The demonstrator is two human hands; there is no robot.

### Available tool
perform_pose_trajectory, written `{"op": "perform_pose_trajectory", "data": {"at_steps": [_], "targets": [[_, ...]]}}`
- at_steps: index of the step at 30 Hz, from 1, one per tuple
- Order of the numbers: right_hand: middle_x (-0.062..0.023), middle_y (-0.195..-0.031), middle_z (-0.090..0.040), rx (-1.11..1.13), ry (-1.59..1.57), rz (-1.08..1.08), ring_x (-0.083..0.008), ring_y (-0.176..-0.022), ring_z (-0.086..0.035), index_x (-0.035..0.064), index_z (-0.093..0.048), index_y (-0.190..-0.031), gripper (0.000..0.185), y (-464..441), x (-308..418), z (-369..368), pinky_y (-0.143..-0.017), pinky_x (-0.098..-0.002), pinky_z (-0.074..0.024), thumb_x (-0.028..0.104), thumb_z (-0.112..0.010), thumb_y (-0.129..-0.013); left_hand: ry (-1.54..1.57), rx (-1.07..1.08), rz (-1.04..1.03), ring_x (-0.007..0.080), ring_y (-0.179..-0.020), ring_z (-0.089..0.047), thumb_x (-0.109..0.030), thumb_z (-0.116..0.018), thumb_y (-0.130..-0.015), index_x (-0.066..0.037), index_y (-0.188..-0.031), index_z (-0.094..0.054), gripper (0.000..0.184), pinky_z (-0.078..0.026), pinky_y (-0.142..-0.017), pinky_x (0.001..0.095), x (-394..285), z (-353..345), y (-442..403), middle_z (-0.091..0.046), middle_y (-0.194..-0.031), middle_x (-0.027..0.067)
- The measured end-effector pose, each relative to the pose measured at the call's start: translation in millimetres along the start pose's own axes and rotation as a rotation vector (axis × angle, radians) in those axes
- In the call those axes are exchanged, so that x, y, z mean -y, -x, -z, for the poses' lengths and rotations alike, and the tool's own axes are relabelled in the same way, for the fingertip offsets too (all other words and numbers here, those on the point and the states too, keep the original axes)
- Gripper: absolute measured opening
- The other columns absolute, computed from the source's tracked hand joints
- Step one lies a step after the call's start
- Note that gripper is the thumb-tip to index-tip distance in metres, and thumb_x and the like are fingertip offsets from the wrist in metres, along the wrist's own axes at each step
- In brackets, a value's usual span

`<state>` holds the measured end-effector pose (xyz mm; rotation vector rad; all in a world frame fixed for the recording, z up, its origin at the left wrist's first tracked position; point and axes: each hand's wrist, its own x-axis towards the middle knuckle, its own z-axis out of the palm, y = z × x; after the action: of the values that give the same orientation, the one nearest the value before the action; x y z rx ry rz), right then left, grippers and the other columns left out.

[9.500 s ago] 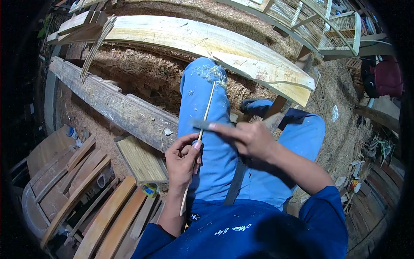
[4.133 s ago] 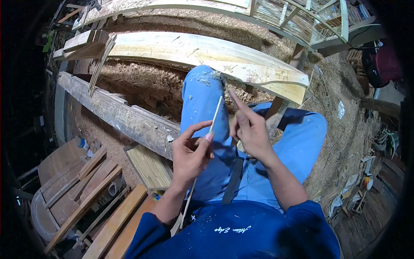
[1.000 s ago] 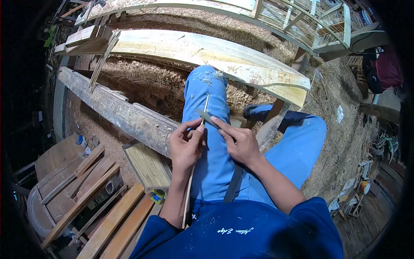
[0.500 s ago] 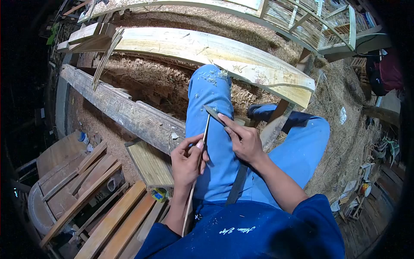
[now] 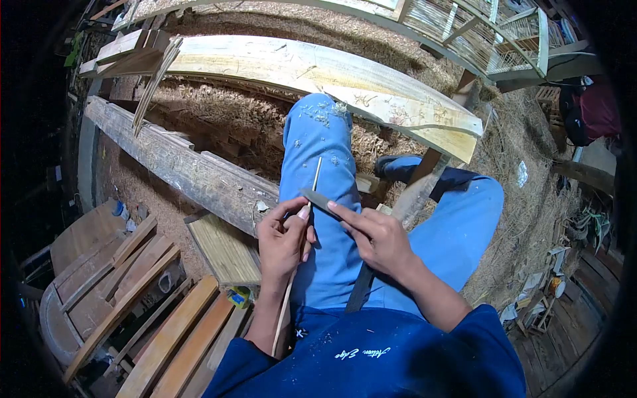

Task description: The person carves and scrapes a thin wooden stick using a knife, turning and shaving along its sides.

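Note:
My left hand (image 5: 284, 237) is closed in a pinch round a thin wooden strip (image 5: 284, 308), which runs from my lap up past the fingers to a narrow tip over my thigh. In my right hand (image 5: 381, 240) is a knife (image 5: 317, 199), its dark blade lying across the strip just above my left fingertips. The forefinger stretches along the blade, and the knife's handle runs down under the palm toward my lap. Blue trousers (image 5: 317, 142) lie beneath both hands, with pale shavings stuck on the knee.
Beyond my knee lies a long pale plank (image 5: 265, 63) strewn with shavings. A bundle of thin strips (image 5: 154, 89) leans between it and a rough grey beam (image 5: 179, 162). Wooden slats (image 5: 169, 338) are at lower left, beside a small wooden block (image 5: 224, 252). Shavings cover the ground (image 5: 511, 219).
The knife blade has come down along the strip, from near its tip to close by my left fingers. My left hand keeps its hold. The view has shifted slightly.

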<state>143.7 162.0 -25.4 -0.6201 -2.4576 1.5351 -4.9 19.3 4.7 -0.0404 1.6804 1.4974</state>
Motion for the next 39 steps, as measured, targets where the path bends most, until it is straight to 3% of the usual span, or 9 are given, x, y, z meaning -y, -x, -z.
{"op": "perform_pose_trajectory", "data": {"at_steps": [11,13,16,20,23,26,29,33,39], "targets": [[-0.0127,-0.068,-0.057,-0.07,0.076,0.01,-0.0291,-0.059,-0.059,0.0255,-0.069,-0.142,0.053,-12,-7,0,-0.057,-0.0437,-0.0475,0.007,-0.073,-0.093,-0.084,-0.065,-0.031,0.0042,-0.045,-0.047,-0.01,-0.069,-0.103,0.001,-0.128,-0.071,0.027,-0.034,-0.039,0.0211,5,-3,3,-0.063,-0.067,0.0026],[-0.0114,-0.071,-0.06,-0.059,0.137,-0.029,-0.0341,-0.061,-0.063,0.0332,-0.066,-0.144,0.051,-14,-11,0,-0.058,-0.0493,-0.0523,0.017,-0.071,-0.096,-0.089,-0.074,-0.025,0.0041,-0.045,-0.047,-0.011,-0.069,-0.103,0.001,-0.128,-0.072,0.027,-0.034,-0.039,0.021,5,-5,2,-0.064,-0.067,0.0027],[-0.0119,-0.069,-0.06,-0.066,0.13,-0.017,-0.0343,-0.061,-0.064,0.0341,-0.066,-0.144,0.05,-19,-15,-1,-0.057,-0.0491,-0.0522,0.018,-0.071,-0.097,-0.056,-0.099,-0.064,0.004,-0.045,-0.047,-0.011,-0.07,-0.103,0.002,-0.127,-0.072,0.027,-0.033,-0.039,0.0211,7,-7,3,-0.063,-0.066,0.0026],[-0.0125,-0.07,-0.061,-0.073,0.189,-0.054,-0.0349,-0.063,-0.065,0.0347,-0.067,-0.143,0.049,-29,-18,2,-0.06,-0.0494,-0.0533,0.019,-0.071,-0.097,-0.084,-0.097,-0.044,0.0044,-0.043,-0.046,-0.01,-0.07,-0.102,0.002,-0.125,-0.072,0.026,-0.032,-0.038,0.0213,8,-7,5,-0.062,-0.064,0.0028],[-0.0205,-0.085,-0.072,-0.134,0.188,-0.092,-0.0356,-0.068,-0.068,0.0234,-0.073,-0.136,0.044,-40,-28,10,-0.063,-0.0463,-0.053,0.008,-0.07,-0.095,-0.09,-0.071,-0.04,0.0046,-0.045,-0.048,-0.008,-0.069,-0.103,0.003,-0.124,-0.073,0.024,-0.033,-0.038,0.0213,6,-8,13,-0.063,-0.065,0.0033],[-0.0155,-0.076,-0.067,-0.256,-0.006,0.014,-0.0362,-0.067,-0.068,0.0284,-0.071,-0.139,0.044,-40,-38,3,-0.065,-0.0492,-0.0549,0.014,-0.07,-0.097,-0.087,-0.093,-0.008,0.0051,-0.045,-0.05,-0.007,-0.069,-0.103,0.004,-0.124,-0.072,0.024,-0.034,-0.038,0.0209,5,-8,11,-0.065,-0.066,0.0048],[-0.0172,-0.079,-0.069,-0.166,-0.038,0.004,-0.0323,-0.065,-0.066,0.0212,-0.071,-0.139,0.047,-29,-28,10,-0.061,-0.0425,-0.0517,0.006,-0.071,-0.094,0.031,-0.046,0.023,0.0074,-0.041,-0.049,-0.01,-0.069,-0.104,0.005,-0.127,-0.068,0.027,-0.034,-0.037,0.0219,7,-5,3,-0.067,-0.067,0.0095],[-0.0127,-0.067,-0.057,-0.056,0.037,0.069,-0.0298,-0.058,-0.058,0.0248,-0.07,-0.141,0.05,-11,-11,4,-0.057,-0.044,-0.0479,0.009,-0.074,-0.094,0.045,0.011,0.059,0.0085,-0.04,-0.049,-0.012,-0.066,-0.106,0.005,-0.126,-0.068,0.026,-0.034,-0.036,0.023,2,-1,2,-0.067,-0.066,0.0106],[-0.0128,-0.068,-0.058,-0.012,0.092,0.055,-0.0297,-0.058,-0.059,0.0257,-0.07,-0.141,0.052,-10,-9,11,-0.057,-0.0448,-0.0479,0.008,-0.074,-0.093,0.049,0.02,0.05,0.0087,-0.036,-0.044,-0.011,-0.061,-0.107,0.005,-0.123,-0.067,0.023,-0.031,-0.034,0.0227,5,2,1,-0.065,-0.063,0.0098]]}}
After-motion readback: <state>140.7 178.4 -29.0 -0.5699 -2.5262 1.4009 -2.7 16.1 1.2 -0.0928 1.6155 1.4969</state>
